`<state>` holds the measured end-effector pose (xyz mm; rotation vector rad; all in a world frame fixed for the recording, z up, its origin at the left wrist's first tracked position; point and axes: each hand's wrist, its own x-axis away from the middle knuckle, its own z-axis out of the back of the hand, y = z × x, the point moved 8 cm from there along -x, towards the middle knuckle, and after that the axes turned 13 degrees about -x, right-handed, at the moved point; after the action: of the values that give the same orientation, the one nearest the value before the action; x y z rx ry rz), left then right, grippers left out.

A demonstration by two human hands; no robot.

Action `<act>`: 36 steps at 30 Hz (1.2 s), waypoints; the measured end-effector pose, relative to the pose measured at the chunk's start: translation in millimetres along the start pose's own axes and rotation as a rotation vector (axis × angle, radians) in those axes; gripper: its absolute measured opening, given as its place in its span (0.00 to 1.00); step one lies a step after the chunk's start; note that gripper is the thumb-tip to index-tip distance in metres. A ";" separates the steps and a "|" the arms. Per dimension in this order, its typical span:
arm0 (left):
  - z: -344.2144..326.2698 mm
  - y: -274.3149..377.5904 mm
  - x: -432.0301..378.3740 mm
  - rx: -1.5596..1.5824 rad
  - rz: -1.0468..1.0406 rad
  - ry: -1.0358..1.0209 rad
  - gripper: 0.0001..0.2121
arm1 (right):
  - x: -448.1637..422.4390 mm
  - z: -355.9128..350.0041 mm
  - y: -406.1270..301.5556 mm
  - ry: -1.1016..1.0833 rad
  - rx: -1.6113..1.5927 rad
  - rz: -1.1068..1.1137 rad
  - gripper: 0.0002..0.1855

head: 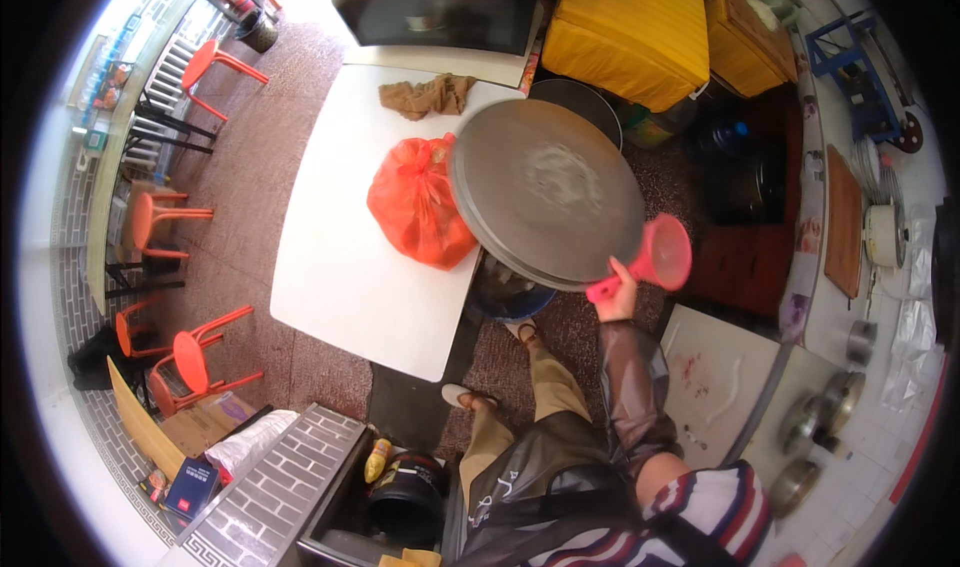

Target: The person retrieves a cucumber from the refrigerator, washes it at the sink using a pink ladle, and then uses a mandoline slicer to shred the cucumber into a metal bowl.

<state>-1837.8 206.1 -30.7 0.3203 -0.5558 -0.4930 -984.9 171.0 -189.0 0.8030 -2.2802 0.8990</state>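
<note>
My right hand (619,297) is closed around the handle of a pink plastic dipper (667,252), with its fingers at the near edge of a large round grey-brown disc (551,192). Pale smears mark the disc's top; what supports it is hidden. Left of the disc, and partly covered by it, a knotted red plastic bag (420,203) sits full on a white table (345,244). Below the disc, a blue basin (510,297) on the floor shows in part. My left hand is out of view.
A crumpled brown cloth (427,96) lies at the table's far end, before a disinfection cabinet (442,19). Yellow-covered boxes (630,34) stand beyond the disc. To the right runs a counter with a cutting board (844,222) and pots. Orange stools (191,361) line the left.
</note>
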 end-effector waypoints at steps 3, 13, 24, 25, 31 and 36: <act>-18.5 13.9 -7.6 -0.009 -0.021 0.013 0.09 | -42.6 59.0 -30.7 0.025 -0.066 0.103 0.13; -49.6 28.5 -5.2 -0.110 -0.016 0.118 0.09 | -277.3 102.3 26.9 -0.037 -0.095 0.019 0.15; -52.8 33.0 1.2 -0.163 0.024 0.181 0.10 | -404.6 148.3 61.9 0.187 0.237 0.062 0.20; -51.3 26.9 3.5 -0.159 0.039 0.185 0.10 | -395.7 150.3 55.0 0.229 0.225 0.141 0.20; -22.2 -0.9 20.8 -0.125 0.083 0.240 0.10 | -316.0 68.8 -6.7 0.269 1.594 0.698 0.28; 22.7 -28.5 20.4 -0.075 0.081 0.283 0.10 | -353.6 -2.4 -11.2 0.186 2.021 0.599 0.30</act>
<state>-1845.8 168.0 -15.7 0.2889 -0.2735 -0.3805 -740.6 280.1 -420.5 0.4892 -0.6539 3.3036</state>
